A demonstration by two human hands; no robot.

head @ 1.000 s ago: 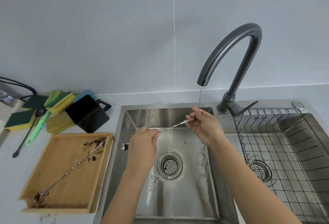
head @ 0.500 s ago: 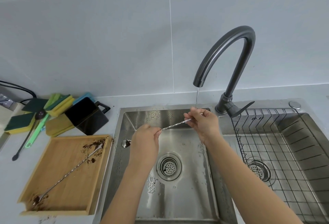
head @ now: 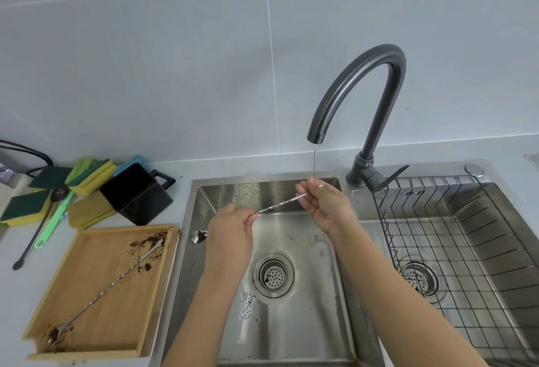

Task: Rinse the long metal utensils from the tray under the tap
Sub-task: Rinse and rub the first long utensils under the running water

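I hold a long twisted metal bar spoon (head: 281,204) over the left sink basin (head: 294,320). My left hand (head: 230,229) grips its lower part; the dirty spoon bowl (head: 199,235) sticks out to the left of that hand. My right hand (head: 323,206) pinches the upper end right under the thin water stream (head: 315,159) from the dark curved tap (head: 358,86). A second long twisted utensil (head: 108,288) lies diagonally in the wooden tray (head: 87,340) on the counter at the left, with brown grounds around both its ends.
A black wire rack (head: 455,250) fills the right basin. Behind the tray stand a black square cup (head: 137,194), several yellow-green sponges (head: 87,174), a green brush (head: 55,223) and a thin black spoon (head: 32,244). Drain strainer (head: 272,274) sits mid-basin.
Both hands and the spoon have stayed under the stream, with only a slight shift; the view has tilted a little, so the tap sits lower and further left in frame.
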